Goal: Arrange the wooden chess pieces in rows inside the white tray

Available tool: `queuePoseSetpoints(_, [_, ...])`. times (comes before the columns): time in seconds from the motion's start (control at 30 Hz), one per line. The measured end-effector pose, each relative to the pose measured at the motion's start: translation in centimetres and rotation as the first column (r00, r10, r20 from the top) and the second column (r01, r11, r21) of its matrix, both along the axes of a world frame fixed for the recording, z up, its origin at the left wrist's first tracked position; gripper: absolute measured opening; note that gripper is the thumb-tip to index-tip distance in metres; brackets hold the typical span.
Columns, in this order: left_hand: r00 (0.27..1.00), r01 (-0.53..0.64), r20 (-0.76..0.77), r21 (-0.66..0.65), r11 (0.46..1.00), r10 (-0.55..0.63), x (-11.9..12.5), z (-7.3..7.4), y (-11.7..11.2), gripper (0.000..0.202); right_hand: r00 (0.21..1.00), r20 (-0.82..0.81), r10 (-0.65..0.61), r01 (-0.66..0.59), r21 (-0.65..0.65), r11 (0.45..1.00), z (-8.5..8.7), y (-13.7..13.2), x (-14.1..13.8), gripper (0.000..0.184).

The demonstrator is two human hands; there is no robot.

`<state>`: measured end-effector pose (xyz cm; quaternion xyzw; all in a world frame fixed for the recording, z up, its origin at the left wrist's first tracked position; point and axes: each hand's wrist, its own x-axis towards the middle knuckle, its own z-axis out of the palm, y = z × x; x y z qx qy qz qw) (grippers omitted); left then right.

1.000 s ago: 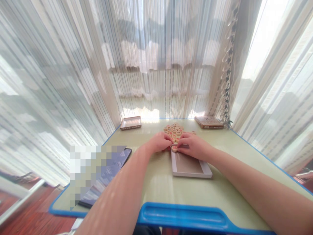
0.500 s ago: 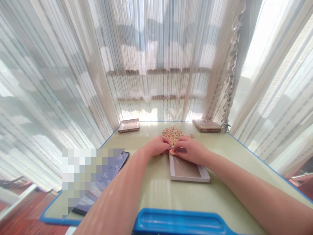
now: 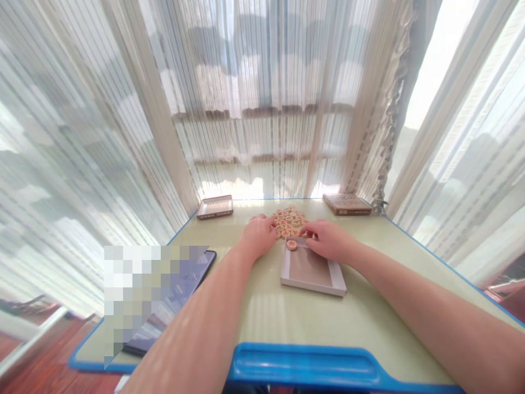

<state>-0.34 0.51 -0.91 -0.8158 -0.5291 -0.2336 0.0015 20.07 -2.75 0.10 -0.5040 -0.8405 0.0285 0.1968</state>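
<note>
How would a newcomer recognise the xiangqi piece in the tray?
On the blue-edged table, find the nearer shallow tray. In its far left corner lies a red-marked xiangqi piece, the only one visible inside; other pieces cluster outside.

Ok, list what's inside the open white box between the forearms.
One round piece with a red character lies in the far left corner of the box. The right hand hides the far right part.
</note>
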Motion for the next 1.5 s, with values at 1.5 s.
queuePoseSetpoints(1.5, [0.993, 0.110, 0.048, -0.055, 0.992, -0.108, 0.3, -0.4, 0.3, 0.036, 0.877, -0.038, -0.479, 0.478, -0.026, 0.878, -1.3, 3.0, 3.7, 0.030])
